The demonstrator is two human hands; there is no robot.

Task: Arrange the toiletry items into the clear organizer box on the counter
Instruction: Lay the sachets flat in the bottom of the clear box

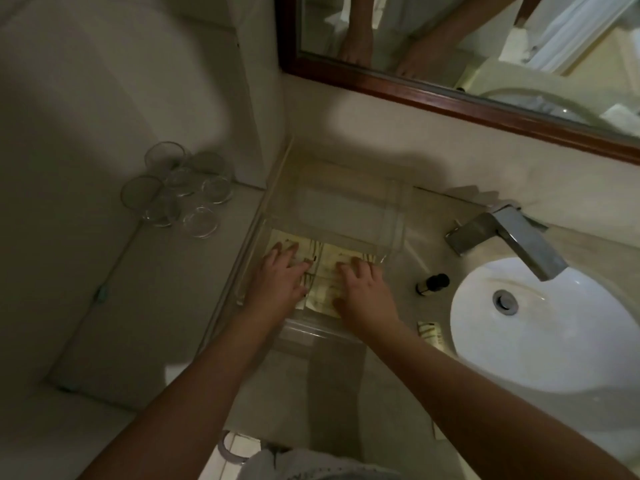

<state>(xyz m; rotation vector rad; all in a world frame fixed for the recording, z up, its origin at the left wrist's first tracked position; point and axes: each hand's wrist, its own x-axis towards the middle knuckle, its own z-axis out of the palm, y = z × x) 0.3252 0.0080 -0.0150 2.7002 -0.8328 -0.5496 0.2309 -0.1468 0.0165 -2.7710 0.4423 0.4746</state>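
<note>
Both your hands are inside the box [391,216] on the counter [346,386], left of the sink [540,327]. Left hand [281,279] and right hand [363,289] lie flat, fingers spread, on the packets [327,271]. A bottle [433,283] and another packet [430,332] sit outside.

The organizer box [332,206] is clear, smooth plastic, faintly glossy at its rims; the packets [325,271] lying in it look like pale yellow matt paper; at ten o'clock from the box, the tumblers [180,188] are clear glass; at three o'clock the faucet [512,237] is brushed metal, and the sink [540,327] is glossy white ceramic; the counter [346,393] is smooth beige stone; the mirror frame [450,102] at one o'clock is polished dark wood.
</note>
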